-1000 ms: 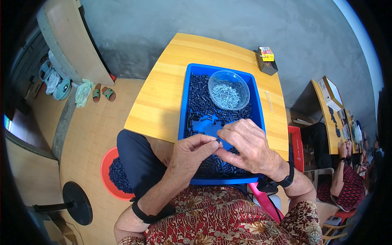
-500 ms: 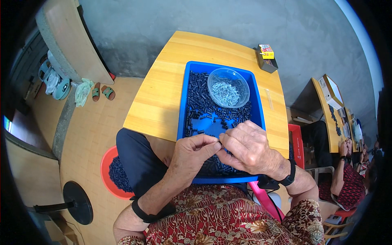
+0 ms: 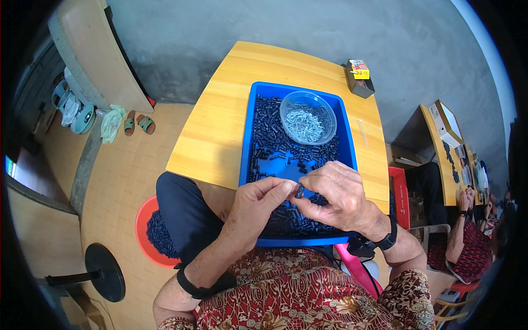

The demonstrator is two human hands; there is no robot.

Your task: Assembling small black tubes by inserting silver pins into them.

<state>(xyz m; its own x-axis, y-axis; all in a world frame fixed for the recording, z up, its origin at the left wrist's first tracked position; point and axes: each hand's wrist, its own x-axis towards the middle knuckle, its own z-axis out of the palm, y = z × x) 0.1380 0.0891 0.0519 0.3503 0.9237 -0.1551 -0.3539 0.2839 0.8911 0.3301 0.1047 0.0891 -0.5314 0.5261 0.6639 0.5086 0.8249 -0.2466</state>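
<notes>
Both my hands meet over the near part of a blue tray full of small black cylindrical pieces. Between the thumb and forefinger of my right hand is one small black cylindrical piece. My left hand is closed in a pinch, its fingertips right beside that piece; whatever they hold is hidden. A clear round tub with small shiny metal parts stands in the tray's far right part.
The tray lies on a yellow wooden table. A dark box stands at its far right corner. On the floor at left, a red basin holds more black pieces. Another person sits at a second table on the right.
My fingertips have parted slightly, and the black piece now shows upright in my right fingers. My right thumb and forefinger have spread a little. The tray and tub look unmoved.
</notes>
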